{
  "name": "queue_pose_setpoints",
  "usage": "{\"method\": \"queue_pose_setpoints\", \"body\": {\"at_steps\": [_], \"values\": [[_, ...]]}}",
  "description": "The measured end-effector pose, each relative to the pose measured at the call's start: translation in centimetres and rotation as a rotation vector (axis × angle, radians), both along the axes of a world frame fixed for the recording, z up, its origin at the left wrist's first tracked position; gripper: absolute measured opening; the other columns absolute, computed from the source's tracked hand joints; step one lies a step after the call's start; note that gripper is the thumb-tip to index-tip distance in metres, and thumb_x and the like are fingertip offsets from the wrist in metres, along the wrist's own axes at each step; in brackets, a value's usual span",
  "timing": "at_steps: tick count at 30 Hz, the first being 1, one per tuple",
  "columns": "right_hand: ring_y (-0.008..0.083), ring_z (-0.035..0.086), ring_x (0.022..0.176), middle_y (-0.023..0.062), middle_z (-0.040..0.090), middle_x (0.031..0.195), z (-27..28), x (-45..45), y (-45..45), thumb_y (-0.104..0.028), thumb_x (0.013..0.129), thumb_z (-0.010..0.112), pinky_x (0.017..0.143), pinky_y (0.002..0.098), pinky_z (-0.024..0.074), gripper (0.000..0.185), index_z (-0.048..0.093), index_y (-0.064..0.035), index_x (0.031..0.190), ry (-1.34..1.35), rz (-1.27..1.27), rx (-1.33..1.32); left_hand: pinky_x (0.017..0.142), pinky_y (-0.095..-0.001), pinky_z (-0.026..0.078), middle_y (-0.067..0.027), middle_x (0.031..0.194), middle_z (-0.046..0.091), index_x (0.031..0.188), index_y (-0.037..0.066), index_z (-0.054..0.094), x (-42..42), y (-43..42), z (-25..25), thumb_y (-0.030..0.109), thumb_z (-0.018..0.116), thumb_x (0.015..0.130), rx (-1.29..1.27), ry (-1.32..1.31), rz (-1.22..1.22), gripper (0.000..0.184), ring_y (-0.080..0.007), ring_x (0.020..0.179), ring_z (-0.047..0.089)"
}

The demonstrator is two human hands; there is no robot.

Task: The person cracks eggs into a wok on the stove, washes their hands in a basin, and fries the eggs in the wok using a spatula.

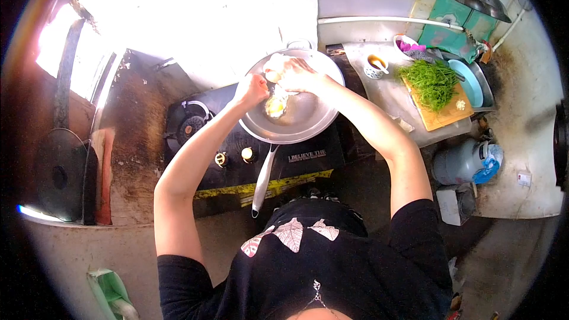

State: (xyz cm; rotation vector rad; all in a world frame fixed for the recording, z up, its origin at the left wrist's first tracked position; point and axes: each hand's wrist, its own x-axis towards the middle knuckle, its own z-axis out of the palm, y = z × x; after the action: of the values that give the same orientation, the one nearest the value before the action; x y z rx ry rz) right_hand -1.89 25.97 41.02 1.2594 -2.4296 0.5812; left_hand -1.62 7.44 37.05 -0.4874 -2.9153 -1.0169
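I note an opened egg [276, 106] in the frying pan [317, 115], near both hands. Left hand [253, 90] is curled, right hand [291, 75] bends inward; I cannot tell what either grasps. I judge low, steady hands, clear of the metal, best.

Pan [317, 112] smooth, shiny metal; stovetop [296, 169] smooth; cutting board [440, 118] wood.
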Motion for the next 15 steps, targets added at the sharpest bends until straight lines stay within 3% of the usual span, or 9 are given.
{"method": "queue_pose_setpoints", "body": {"at_steps": [2, 3, 5, 6, 8, 12, 15], "values": [[0.0282, 0.062, 0.071, 0.0133, 0.056, 0.085, -0.3, -0.2, 0.1, -0.004, 0.068, 0.056, 0.059, 0.0376, 0.0527, 0.016, 0.053, -0.0058, 0.084, 0.038, 0.000, -0.019, 0.048, -0.0275, 0.038, -0.0006, 0.050, 0.046, 0.056, 0.005, 0.049, 0.5, 0.2, 0.6, 0.004, 0.060, 0.062, -0.050, 0.041, 0.007, 0.012, -0.0094, 0.050, 0.046], [0.0282, 0.062, 0.071, 0.0133, 0.056, 0.085, -0.4, -0.2, 0.1, -0.004, 0.068, 0.056, 0.059, 0.0376, 0.0527, 0.016, 0.053, -0.0058, 0.084, 0.038, 0.000, -0.020, 0.048, -0.0275, 0.038, -0.0006, 0.050, 0.046, 0.056, 0.005, 0.049, 0.6, 0.2, 0.6, 0.004, 0.060, 0.062, -0.051, 0.041, 0.007, 0.012, -0.0094, 0.050, 0.046], [0.0279, 0.061, 0.070, 0.0135, 0.056, 0.085, -0.9, -0.3, 0.1, -0.004, 0.068, 0.055, 0.058, 0.0375, 0.0525, 0.014, 0.052, -0.0054, 0.082, 0.005, -0.016, -0.034, 0.053, -0.0318, 0.043, -0.0088, 0.055, 0.054, 0.067, 0.002, 0.056, 0.8, 0.3, 0.5, 0.006, 0.059, 0.064, -0.110, 0.157, 0.024, 0.005, -0.0176, 0.054, 0.055], [0.0279, 0.061, 0.070, 0.0135, 0.056, 0.085, -1.2, -0.6, 0.1, -0.004, 0.068, 0.055, 0.058, 0.0375, 0.0525, 0.014, 0.052, -0.0054, 0.082, 0.004, -0.015, -0.035, 0.053, -0.0318, 0.043, -0.0088, 0.055, 0.054, 0.067, 0.002, 0.056, 0.9, 0.3, 0.3, 0.006, 0.059, 0.064, -0.111, 0.156, 0.025, 0.005, -0.0176, 0.054, 0.055], [0.0276, 0.061, 0.077, 0.0141, 0.057, 0.086, -1.4, -0.9, -0.2, -0.006, 0.070, 0.054, 0.061, 0.0362, 0.0522, 0.014, 0.053, -0.0053, 0.084, 0.069, -0.004, -0.056, 0.057, -0.0342, 0.046, -0.0129, 0.062, 0.058, 0.079, 0.002, 0.061, 1.2, 0.4, 0.3, 0.006, 0.058, 0.065, -0.103, 0.297, -0.035, 0.014, -0.0235, 0.060, 0.060], [0.0291, 0.060, 0.081, 0.0146, 0.057, 0.086, -0.9, 0.4, -0.1, -0.009, 0.074, 0.053, 0.066, 0.0374, 0.0513, 0.016, 0.056, -0.0067, 0.089, -0.051, -0.002, -0.156, 0.060, -0.0362, 0.048, -0.0136, 0.066, 0.059, 0.083, 0.001, 0.061, 1.6, 0.6, 1.0, 0.004, 0.058, 0.066, -0.231, 0.224, -0.049, 0.018, -0.0264, 0.063, 0.060], [0.0297, 0.059, 0.086, 0.0150, 0.056, 0.089, -1.2, 0.0, -0.2, -0.012, 0.078, 0.051, 0.071, 0.0386, 0.0502, 0.019, 0.058, -0.0079, 0.095, -0.097, -0.024, -0.170, 0.066, -0.0377, 0.048, -0.0144, 0.069, 0.060, 0.082, 0.000, 0.060, 2.1, 0.6, 0.6, 0.002, 0.056, 0.066, -0.283, 0.380, -0.055, 0.016, -0.0302, 0.071, 0.060]]}}
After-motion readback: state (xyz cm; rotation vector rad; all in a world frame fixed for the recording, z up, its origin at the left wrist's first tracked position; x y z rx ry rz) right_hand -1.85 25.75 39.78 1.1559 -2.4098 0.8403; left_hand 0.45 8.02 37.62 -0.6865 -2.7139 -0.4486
